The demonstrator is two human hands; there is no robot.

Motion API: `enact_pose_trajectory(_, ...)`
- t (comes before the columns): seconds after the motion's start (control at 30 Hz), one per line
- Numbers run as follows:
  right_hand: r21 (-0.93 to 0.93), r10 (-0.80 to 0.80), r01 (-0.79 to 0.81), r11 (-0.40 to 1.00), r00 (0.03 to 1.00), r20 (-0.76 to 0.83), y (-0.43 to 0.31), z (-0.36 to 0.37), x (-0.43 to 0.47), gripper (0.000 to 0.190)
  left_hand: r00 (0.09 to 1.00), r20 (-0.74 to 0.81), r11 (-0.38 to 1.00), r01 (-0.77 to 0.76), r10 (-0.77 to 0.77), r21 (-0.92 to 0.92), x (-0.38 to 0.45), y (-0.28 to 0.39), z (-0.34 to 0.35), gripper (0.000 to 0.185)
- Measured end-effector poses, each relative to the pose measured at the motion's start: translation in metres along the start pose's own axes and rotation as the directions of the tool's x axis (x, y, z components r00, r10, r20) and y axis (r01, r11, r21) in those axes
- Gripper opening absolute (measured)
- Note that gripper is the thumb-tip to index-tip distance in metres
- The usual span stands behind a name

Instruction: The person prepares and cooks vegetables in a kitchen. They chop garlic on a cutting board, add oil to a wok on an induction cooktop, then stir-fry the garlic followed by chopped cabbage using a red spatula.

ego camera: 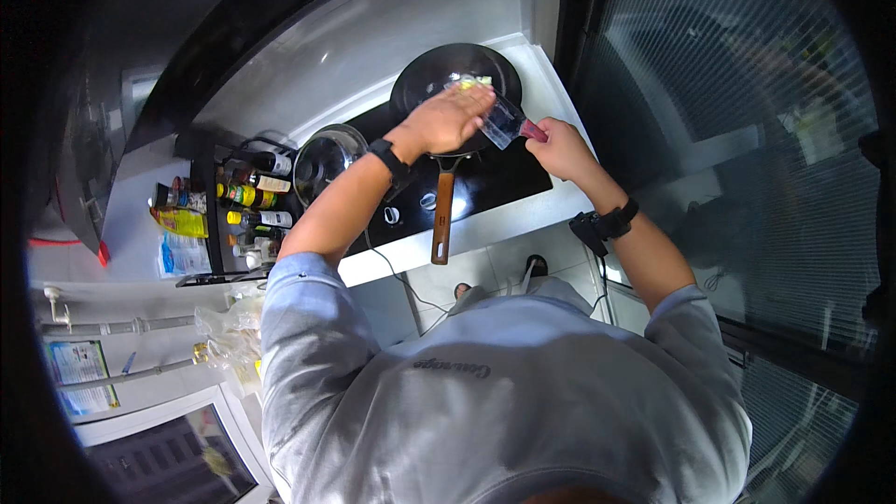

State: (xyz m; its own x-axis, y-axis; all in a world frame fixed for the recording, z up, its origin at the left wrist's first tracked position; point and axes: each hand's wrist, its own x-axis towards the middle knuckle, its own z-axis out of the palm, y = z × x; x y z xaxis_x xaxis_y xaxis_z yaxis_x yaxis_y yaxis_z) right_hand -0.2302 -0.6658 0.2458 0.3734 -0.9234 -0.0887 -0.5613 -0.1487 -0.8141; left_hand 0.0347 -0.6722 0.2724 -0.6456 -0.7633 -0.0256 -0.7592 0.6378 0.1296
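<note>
My right hand (560, 150) grips the red handle of a cleaver (502, 122), its broad blade tilted over a dark wok (420, 77). My left hand (451, 115) lies flat over the far part of the blade, fingers stretched out. Small pale yellow-green chopped pieces (478, 81) show just beyond its fingertips, above the wok. Whether some still rest on the blade under the hand is hidden. The wok sits on a black glass cooktop (518, 178), and its wooden handle (441, 220) points toward me.
Left of the wok stands a pot with a glass lid (325, 161). A black rack (210, 203) with several sauce bottles (259, 218) is beside my left forearm. Two control knobs (392, 215) sit near the cooktop's front. A ribbed glass panel (728, 119) rises at the right.
</note>
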Motion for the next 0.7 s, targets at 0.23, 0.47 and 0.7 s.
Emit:
enact_pose_trajectory(0.23, -0.244, 0.007, -0.001, 0.97, 1.0, 0.024, -0.003, -0.004, 0.031, 0.03, 0.949, -0.028, 0.944, 0.316, -0.315, 0.098, 0.003, -0.041, -0.038, 0.048)
enact_pose_trajectory(0.47, -0.214, 0.057, -0.044, 0.976, 0.997, 0.054, -0.025, -0.007, 0.044, 0.032, 0.998, 0.035, 0.998, 0.058, -0.059, 0.02, -0.007, 0.013, -0.011, 0.074)
enact_pose_trajectory(0.7, -0.162, 0.17, -0.152, 0.975, 0.981, 0.098, -0.03, -0.034, 0.032, 0.031, 0.896, 0.162, 0.842, 0.31, -0.415, 0.441, -0.005, -0.025, -0.011, 0.075)
